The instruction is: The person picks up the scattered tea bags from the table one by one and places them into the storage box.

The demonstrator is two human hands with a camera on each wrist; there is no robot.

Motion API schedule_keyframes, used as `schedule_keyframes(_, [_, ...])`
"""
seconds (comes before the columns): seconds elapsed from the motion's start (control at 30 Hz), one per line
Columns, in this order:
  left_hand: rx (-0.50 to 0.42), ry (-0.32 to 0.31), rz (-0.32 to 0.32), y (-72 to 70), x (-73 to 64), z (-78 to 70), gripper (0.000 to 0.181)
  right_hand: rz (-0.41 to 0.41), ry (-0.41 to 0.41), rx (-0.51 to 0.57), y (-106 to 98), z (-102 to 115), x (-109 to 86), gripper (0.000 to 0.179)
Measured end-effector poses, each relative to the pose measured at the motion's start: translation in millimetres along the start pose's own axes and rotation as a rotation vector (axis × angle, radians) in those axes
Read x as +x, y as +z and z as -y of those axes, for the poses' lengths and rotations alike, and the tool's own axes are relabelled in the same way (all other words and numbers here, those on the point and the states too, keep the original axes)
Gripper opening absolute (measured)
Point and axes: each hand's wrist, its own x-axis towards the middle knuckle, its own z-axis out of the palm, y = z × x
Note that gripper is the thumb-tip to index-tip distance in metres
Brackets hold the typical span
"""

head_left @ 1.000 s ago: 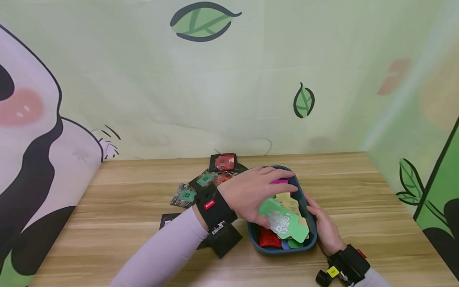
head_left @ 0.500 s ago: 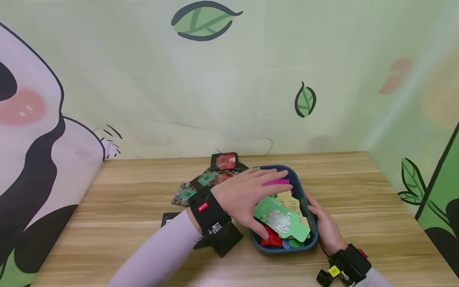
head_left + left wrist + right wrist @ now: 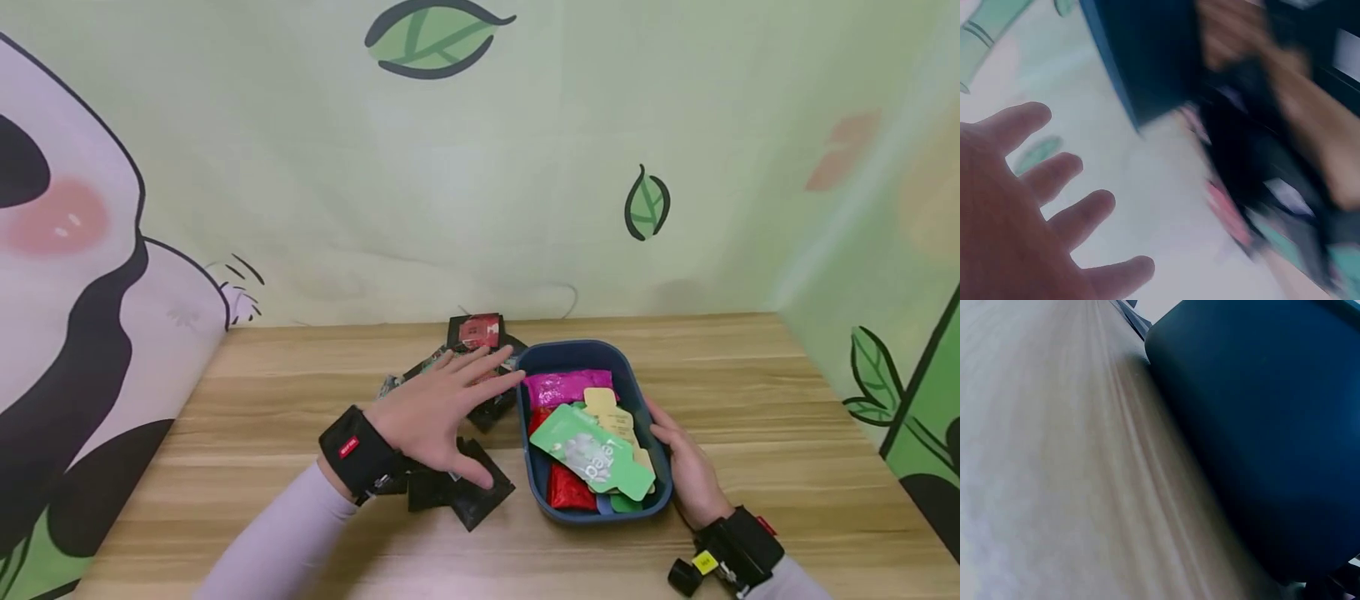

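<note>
In the head view my left hand point(image 3: 442, 408) is spread, fingers straight, above the dark packets left of a blue bin point(image 3: 531, 467). It holds nothing. In the left wrist view its fingertips point(image 3: 1099, 203) stand apart from the blurred packets. My right hand point(image 3: 690, 471) rests its extended fingers along the bin's right outer wall. The right wrist view shows that wall point(image 3: 1254, 425) close up. Inside the bin lie a green card-shaped packet point(image 3: 592, 450) on top, a magenta packet point(image 3: 566, 387), cream pieces point(image 3: 600, 402) and red packets point(image 3: 570, 490).
Black packets point(image 3: 483, 492) lie on the wooden table point(image 3: 300, 383) left of the bin, partly under my left hand. Behind them is a black packet with a red panel point(image 3: 478, 332). A printed cloth backdrop point(image 3: 555, 167) rises at the table's far edge.
My left hand has moved left, from over the bin to over the packets, uncovering the bin's contents. The right hand has stayed at the bin's side.
</note>
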Motion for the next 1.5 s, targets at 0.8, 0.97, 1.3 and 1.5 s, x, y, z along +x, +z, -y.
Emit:
schedule_keyframes(0.8, [-0.025,-0.345,0.031,47.3,-157.3,38.9,0.114,0.014,-0.01,-0.018,2,5,-2.2,0.066])
schedule_keyframes(0.97, [-0.025,-0.331,0.033,45.0,-157.3,33.8,0.1,0.016,-0.011,-0.03,1,4,-1.0,0.066])
schedule_keyframes(1.3, [-0.006,-0.341,0.049,42.0,-151.8,26.9,0.087,0.016,0.005,-0.037,1,3,-0.6,0.066])
schedule_keyframes(1.5, [0.023,-0.349,0.038,37.3,-147.5,20.7,0.082,0.023,-0.001,-0.032,2,5,-0.7,0.066])
